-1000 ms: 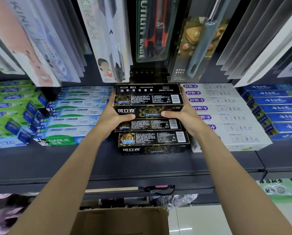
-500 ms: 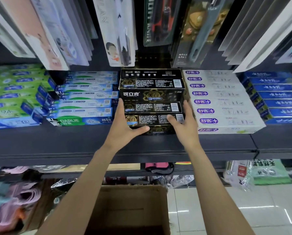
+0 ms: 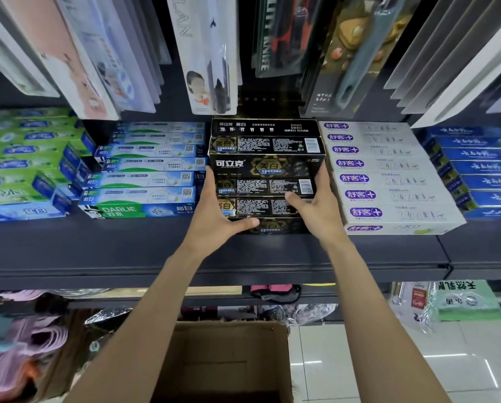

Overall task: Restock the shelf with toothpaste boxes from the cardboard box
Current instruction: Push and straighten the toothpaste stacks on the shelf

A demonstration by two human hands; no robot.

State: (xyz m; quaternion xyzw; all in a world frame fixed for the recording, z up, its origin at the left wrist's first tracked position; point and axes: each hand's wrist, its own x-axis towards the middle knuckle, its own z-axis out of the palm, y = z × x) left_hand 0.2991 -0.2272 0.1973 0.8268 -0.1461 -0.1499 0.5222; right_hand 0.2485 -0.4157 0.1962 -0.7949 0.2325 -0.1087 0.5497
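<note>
A: Where do the black toothpaste boxes (image 3: 265, 170) sit?

B: Stacked on the dark shelf (image 3: 98, 245), between the two hands; the left hand (image 3: 214, 219) flanks the stack's left end with fingers straight along it and the thumb hooked under the front lower edge; the right hand (image 3: 316, 210) presses the right end, fingers straight, thumb laid across a box face; neither is closed round a box, both look to be squaring the pile.

A: What could go wrong?

B: I'd judge the glossy card is slippery; uneven pressure from one side could skew an upper box or slide it forward off the stack; the lowest box sits near the shelf's front, so a pull might tip it down toward the cardboard box (image 3: 228, 359) below the wrists.

A: And the neighbours?

B: Just right of the right hand, white boxes (image 3: 388, 181) lie tight against the stack; a shove could shift that row; left of the left hand, the blue-green DARLIE boxes (image 3: 144, 181) lie slightly apart; all are long, thin, sharp-edged cartons; hanging flat blister packs (image 3: 211, 53) crowd above the hands.
</note>
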